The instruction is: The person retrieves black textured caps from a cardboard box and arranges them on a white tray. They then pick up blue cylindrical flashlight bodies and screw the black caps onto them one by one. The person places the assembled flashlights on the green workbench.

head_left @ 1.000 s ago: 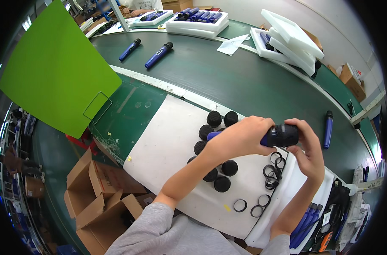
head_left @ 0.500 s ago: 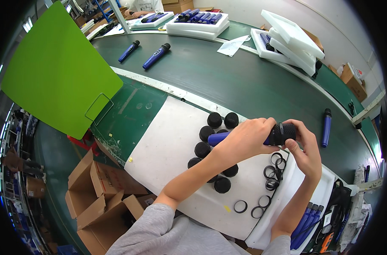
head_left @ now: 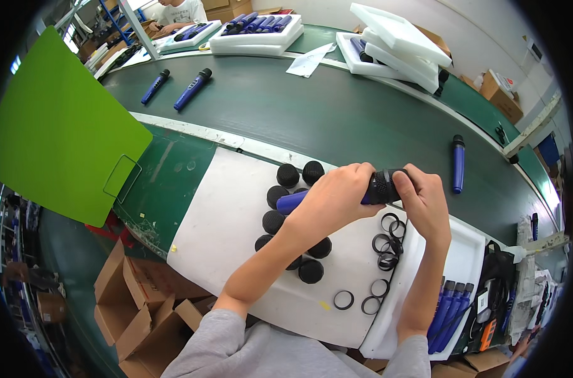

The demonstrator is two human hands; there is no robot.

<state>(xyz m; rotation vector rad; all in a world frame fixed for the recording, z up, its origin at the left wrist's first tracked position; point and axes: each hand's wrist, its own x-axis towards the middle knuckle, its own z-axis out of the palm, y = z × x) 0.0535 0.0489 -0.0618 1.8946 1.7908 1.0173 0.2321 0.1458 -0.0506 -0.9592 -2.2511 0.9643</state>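
A blue microphone with a black mesh head [head_left: 382, 187] lies across my two hands, above the white work sheet [head_left: 217, 214]. My left hand [head_left: 344, 191] is wrapped round its blue body, whose tail end sticks out past the wrist side. At the other end, my right hand [head_left: 423, 196] grips the black head, the thumb laid along it. Several loose black mesh heads [head_left: 311, 271] stand on the sheet under and beside my left forearm. Several black rings [head_left: 343, 300] lie on the sheet near my right forearm, some piled together [head_left: 388, 260].
Microphones [head_left: 458, 165] lie on the green conveyor belt [head_left: 255, 94] ahead. White foam trays [head_left: 261, 44] with microphones stand beyond it, near another person [head_left: 184, 12]. A foam tray [head_left: 418, 271] holding blue bodies is at right. A green board [head_left: 59, 138] and cardboard boxes [head_left: 141, 315] are left.
My right hand has closed further over the microphone's head, its thumb now lying on top. The whole view has shifted, so the belt and trays appear further left.
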